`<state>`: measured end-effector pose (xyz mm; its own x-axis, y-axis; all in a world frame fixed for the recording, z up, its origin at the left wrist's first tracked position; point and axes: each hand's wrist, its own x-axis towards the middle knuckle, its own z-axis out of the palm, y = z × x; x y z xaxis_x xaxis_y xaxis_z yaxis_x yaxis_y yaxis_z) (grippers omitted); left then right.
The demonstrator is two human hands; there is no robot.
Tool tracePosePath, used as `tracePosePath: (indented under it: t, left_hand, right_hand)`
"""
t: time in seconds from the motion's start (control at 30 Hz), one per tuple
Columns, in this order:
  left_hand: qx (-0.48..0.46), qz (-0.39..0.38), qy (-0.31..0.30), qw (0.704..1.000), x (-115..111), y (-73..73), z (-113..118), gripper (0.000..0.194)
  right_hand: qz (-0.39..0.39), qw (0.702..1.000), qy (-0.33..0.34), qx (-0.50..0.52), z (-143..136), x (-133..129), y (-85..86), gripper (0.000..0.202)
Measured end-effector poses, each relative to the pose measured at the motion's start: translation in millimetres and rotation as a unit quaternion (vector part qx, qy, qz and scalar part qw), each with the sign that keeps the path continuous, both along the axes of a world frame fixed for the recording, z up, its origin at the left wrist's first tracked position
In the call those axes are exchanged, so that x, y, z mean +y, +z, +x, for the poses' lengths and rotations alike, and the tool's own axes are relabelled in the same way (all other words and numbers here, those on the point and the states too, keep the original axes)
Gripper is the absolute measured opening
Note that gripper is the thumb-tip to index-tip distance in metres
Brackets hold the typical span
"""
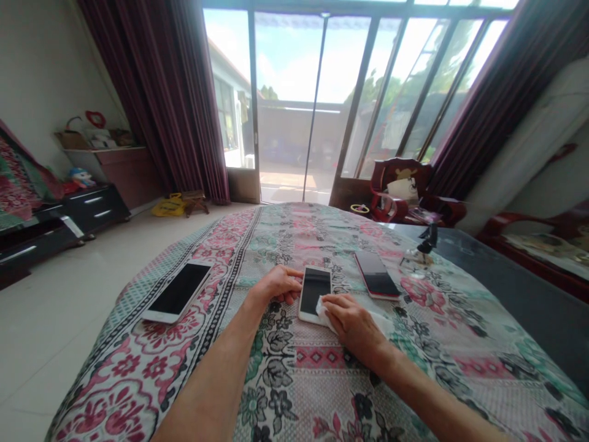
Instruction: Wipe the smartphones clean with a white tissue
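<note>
A white-framed phone (314,285) lies screen up on the patterned tablecloth (322,380), between my two hands. My left hand (280,284) touches its left edge, fingers bent together. Under the fingers of my right hand (348,317) is a white cloth or tissue (380,321), pressed on the phone's lower right corner. Further left lies a larger white phone (181,291), its dark screen facing up. A dark phone with a reddish edge (376,275) rests to the right, apart from my hands.
A small black stand (427,239) is at the table's right side. Beyond the table are a red wooden chair (400,184), a glass door (289,110) and purple curtains (161,92). A yellow bag (169,205) sits on the floor, back left.
</note>
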<state>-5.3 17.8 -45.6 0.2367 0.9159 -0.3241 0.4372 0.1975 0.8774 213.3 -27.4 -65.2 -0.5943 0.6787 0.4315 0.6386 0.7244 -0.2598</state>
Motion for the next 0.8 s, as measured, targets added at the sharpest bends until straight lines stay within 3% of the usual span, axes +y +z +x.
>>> tracePosePath:
  t: [0.3, 0.4, 0.5, 0.8]
  left_hand:
    - [-0.01, -0.008, -0.007, 1.0, 0, 1.1, 0, 0.053]
    - [-0.014, -0.004, -0.009, 1.0, 2, -2.6, -1, 0.053]
    - [-0.016, -0.001, -0.013, 1.0, 3, -3.8, -1, 0.052]
    - [-0.007, 0.0, -0.004, 1.0, 2, -3.9, -1, 0.056]
  right_hand:
    - [-0.004, 0.992, -0.096, -0.079, -20, 74, 10.7, 0.023]
    - [0.006, 0.987, -0.126, -0.102, -25, 84, 12.0, 0.024]
    - [0.011, 0.987, -0.123, -0.108, -24, 73, 10.3, 0.023]
    - [0.018, 0.999, -0.023, -0.013, 0, -11, -5.3, 0.025]
